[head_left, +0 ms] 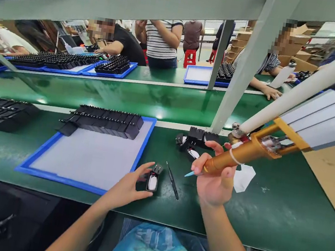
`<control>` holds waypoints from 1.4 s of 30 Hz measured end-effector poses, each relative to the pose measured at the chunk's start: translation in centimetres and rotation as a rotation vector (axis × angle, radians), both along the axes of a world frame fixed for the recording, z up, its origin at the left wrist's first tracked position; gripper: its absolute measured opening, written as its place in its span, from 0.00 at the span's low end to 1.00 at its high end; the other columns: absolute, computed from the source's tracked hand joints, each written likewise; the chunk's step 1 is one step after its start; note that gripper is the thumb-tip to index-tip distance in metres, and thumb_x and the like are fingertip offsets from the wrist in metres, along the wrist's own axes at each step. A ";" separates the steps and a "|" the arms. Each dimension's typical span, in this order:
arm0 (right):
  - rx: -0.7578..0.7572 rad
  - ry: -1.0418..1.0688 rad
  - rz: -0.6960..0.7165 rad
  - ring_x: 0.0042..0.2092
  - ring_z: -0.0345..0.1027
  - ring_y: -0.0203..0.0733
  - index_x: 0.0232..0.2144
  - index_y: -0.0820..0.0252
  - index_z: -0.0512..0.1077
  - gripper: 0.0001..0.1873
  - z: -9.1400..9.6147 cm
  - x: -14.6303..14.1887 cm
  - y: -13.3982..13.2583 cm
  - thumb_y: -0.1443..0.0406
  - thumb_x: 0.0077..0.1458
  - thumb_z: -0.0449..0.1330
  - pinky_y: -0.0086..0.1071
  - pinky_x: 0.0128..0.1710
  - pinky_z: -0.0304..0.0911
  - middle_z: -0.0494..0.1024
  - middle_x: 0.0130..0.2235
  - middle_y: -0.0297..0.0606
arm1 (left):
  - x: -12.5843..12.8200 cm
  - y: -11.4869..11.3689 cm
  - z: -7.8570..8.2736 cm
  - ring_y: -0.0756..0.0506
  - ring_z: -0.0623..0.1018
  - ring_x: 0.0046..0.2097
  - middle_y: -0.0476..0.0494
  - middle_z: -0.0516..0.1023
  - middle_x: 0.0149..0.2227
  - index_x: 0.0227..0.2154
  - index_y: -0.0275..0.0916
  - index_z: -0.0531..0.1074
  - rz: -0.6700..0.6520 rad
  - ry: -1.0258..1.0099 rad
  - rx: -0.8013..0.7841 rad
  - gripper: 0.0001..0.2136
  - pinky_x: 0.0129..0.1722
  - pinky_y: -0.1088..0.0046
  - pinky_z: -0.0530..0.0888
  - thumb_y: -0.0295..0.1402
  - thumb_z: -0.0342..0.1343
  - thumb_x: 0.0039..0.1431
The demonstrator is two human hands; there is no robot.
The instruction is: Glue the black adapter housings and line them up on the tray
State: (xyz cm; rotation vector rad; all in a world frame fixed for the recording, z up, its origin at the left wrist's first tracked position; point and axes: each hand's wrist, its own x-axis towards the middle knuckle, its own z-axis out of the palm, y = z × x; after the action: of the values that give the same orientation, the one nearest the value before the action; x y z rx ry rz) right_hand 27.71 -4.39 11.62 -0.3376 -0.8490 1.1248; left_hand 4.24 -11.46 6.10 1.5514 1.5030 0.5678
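Observation:
My left hand [128, 187] has its thumb and fingers around a small black plug-in charger case [153, 182], which stands on the green bench. The case is open on top, with a white piece and red wire inside and its pronged lid part at the far edge. In my right hand [214, 180] is a gold-coloured glue dispenser [235, 155], held at a slant. Its thin light-blue nozzle [189, 174] points down left, above the bench and apart from the case. Black tweezers [173, 181] lie between my hands.
A blue-rimmed tray [96, 159] holds rows of black chargers [108, 121]. More chargers [8, 114] stand at its left. Behind my right hand are several black cases [197, 136] and a white paper piece [244, 178]. A slanted white pipe [312, 82] and frame post [245, 66] rise nearby. Co-workers sit opposite.

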 end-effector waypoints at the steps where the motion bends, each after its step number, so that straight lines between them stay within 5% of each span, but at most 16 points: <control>1: -0.003 -0.005 -0.007 0.20 0.66 0.30 0.44 0.48 0.65 0.16 0.0 0.0 0.0 0.54 0.54 0.57 0.31 0.20 0.64 0.74 0.45 0.34 | 0.2 -0.4 -0.7 0.38 0.71 0.58 0.39 0.66 0.61 0.64 0.50 0.53 0.007 0.001 0.018 0.39 0.58 0.56 0.66 0.36 0.64 0.50; 6: 0.004 -0.020 -0.022 0.21 0.65 0.30 0.47 0.48 0.65 0.17 -0.2 -0.1 0.1 0.54 0.55 0.56 0.31 0.20 0.64 0.74 0.45 0.34 | 1.4 -0.6 -1.4 0.38 0.68 0.58 0.39 0.64 0.60 0.66 0.52 0.49 0.028 0.015 0.037 0.43 0.58 0.56 0.65 0.37 0.65 0.49; 10: 0.013 -0.031 -0.030 0.21 0.65 0.29 0.47 0.48 0.65 0.17 -0.3 -0.2 0.1 0.54 0.56 0.55 0.32 0.21 0.64 0.74 0.45 0.34 | 1.9 -0.3 -1.6 0.37 0.68 0.58 0.40 0.66 0.58 0.61 0.51 0.59 0.041 -0.024 0.053 0.36 0.57 0.57 0.66 0.38 0.65 0.49; 21: -0.014 -0.008 0.027 0.19 0.62 0.28 0.47 0.48 0.63 0.18 0.6 -1.9 -0.7 0.52 0.55 0.55 0.30 0.19 0.63 0.74 0.43 0.33 | 4.1 -2.7 -4.6 0.40 0.72 0.53 0.40 0.63 0.59 0.56 0.47 0.63 0.340 -0.085 0.337 0.28 0.50 0.62 0.70 0.31 0.60 0.50; 27: 0.009 0.034 0.101 0.19 0.63 0.27 0.48 0.49 0.64 0.19 1.0 -3.3 -1.0 0.51 0.55 0.55 0.28 0.17 0.60 0.74 0.42 0.33 | 4.8 -2.4 -4.9 0.38 0.76 0.48 0.40 0.74 0.46 0.47 0.43 0.65 0.414 0.004 0.253 0.19 0.50 0.59 0.70 0.34 0.60 0.51; 32: 0.010 0.029 0.124 0.19 0.63 0.27 0.47 0.49 0.64 0.20 1.3 -3.8 -1.3 0.50 0.55 0.56 0.27 0.17 0.62 0.75 0.42 0.33 | 4.8 -2.4 -4.1 0.37 0.78 0.45 0.42 0.77 0.42 0.44 0.46 0.66 0.388 0.038 0.271 0.15 0.44 0.60 0.72 0.42 0.59 0.56; 42: 0.043 0.044 0.173 0.19 0.65 0.28 0.46 0.51 0.65 0.20 1.4 -3.7 -2.1 0.48 0.56 0.55 0.28 0.17 0.63 0.76 0.42 0.34 | 5.6 -1.5 -0.3 0.43 0.78 0.39 0.46 0.77 0.39 0.42 0.43 0.69 0.253 0.067 0.535 0.13 0.39 0.68 0.73 0.39 0.61 0.54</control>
State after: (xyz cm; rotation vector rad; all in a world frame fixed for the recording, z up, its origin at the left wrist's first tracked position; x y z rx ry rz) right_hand 23.99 -6.44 13.00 -0.2062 -0.8748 1.2681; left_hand 9.84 -13.00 5.76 1.7953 1.6996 1.1475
